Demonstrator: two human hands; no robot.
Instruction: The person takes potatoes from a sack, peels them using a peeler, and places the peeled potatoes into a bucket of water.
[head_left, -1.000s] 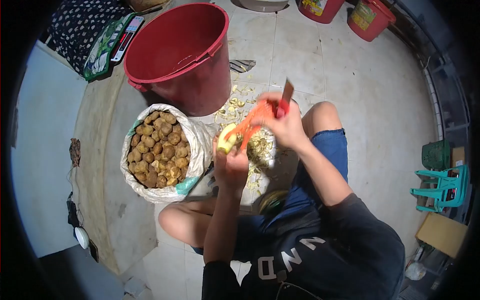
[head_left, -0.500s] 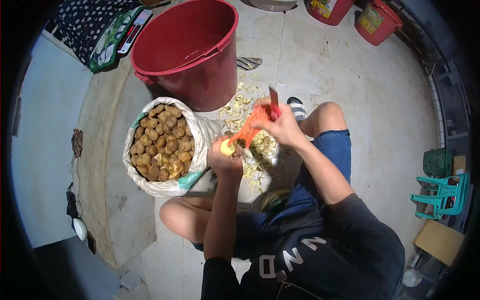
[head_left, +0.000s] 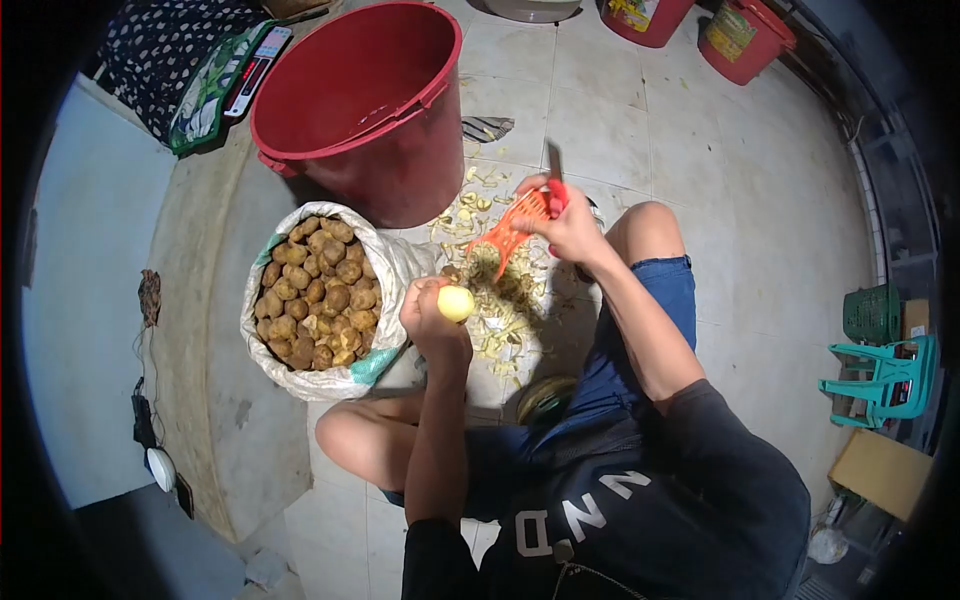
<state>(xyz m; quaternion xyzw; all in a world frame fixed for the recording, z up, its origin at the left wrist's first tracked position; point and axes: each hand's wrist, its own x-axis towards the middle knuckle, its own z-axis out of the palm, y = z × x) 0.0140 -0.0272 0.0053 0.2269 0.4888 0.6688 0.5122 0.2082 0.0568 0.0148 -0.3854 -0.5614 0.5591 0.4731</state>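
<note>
My left hand (head_left: 430, 318) is closed around a potato (head_left: 457, 303) whose pale yellow peeled side faces up. In my right hand (head_left: 572, 228) is an orange peeler (head_left: 510, 228), its forked end pointing down and left, apart from the potato. A knife (head_left: 555, 165) with a red handle and a dark blade sticks up from the same hand. Below both hands, a pile of potato peels (head_left: 490, 335) is scattered over the tiles. Left of my left hand stands a white sack (head_left: 395, 262) full of unpeeled brown potatoes (head_left: 320, 290).
A big red bucket (head_left: 410, 165) stands behind the sack. Beyond it, a digital scale (head_left: 258, 72) sits on a ledge. Smaller red buckets (head_left: 745, 42) are at the far right. A green stool (head_left: 885, 380) and a cardboard box (head_left: 880, 472) line the right side.
The peeler in my right hand has drawn away from the potato, up and to the right. The potato now shows more of its pale face.
</note>
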